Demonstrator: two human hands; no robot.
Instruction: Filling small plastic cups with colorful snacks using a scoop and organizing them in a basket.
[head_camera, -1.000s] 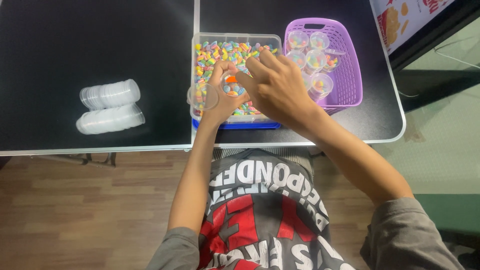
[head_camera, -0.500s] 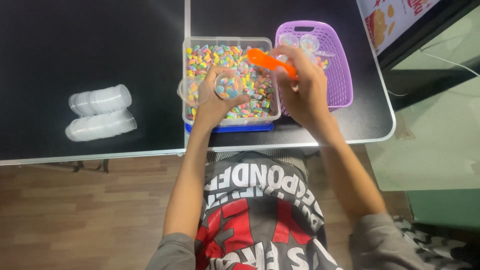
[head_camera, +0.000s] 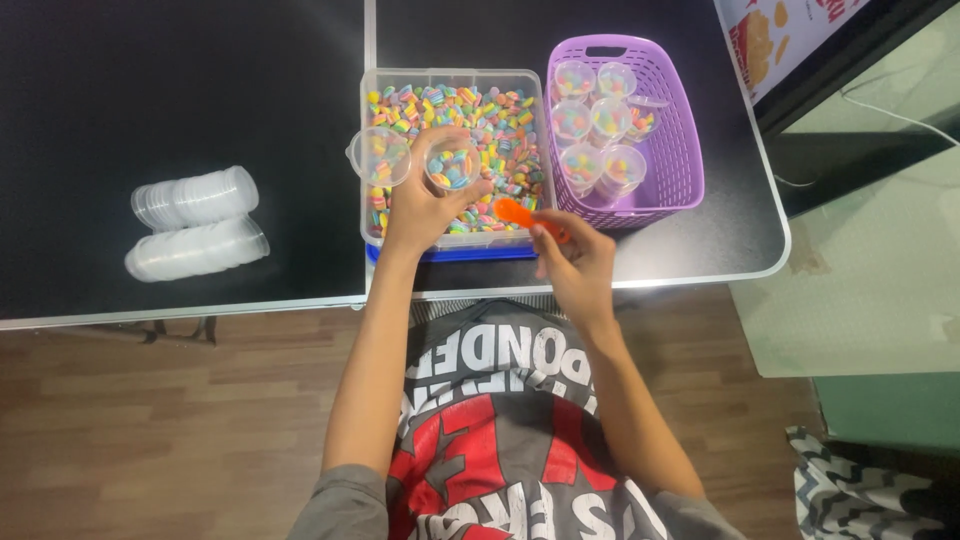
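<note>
Since the earlier frame, right hand (head_camera: 578, 262) has withdrawn from over the tub (head_camera: 455, 160) to its near edge, fingers clenched on the scoop (head_camera: 528, 217). Left hand (head_camera: 425, 200) grasps the cup (head_camera: 452, 165), lid open, over the candy. Advise keeping it level there.

Black tabletop (head_camera: 200, 90) with a white edge. A clear plastic bin of rainbow candies (head_camera: 455, 240) sits on it. Purple plastic basket (head_camera: 680, 150) just right of the bin, two stacks of clear plastic cups (head_camera: 195, 235) well off to its left.

what the view hides

the left hand (head_camera: 425, 205) covers the small cup's (head_camera: 452, 165) lower part. the orange scoop's (head_camera: 525, 217) handle disappears inside the right hand (head_camera: 578, 265). the poster (head_camera: 790, 35) is cut off at the top edge.
</note>
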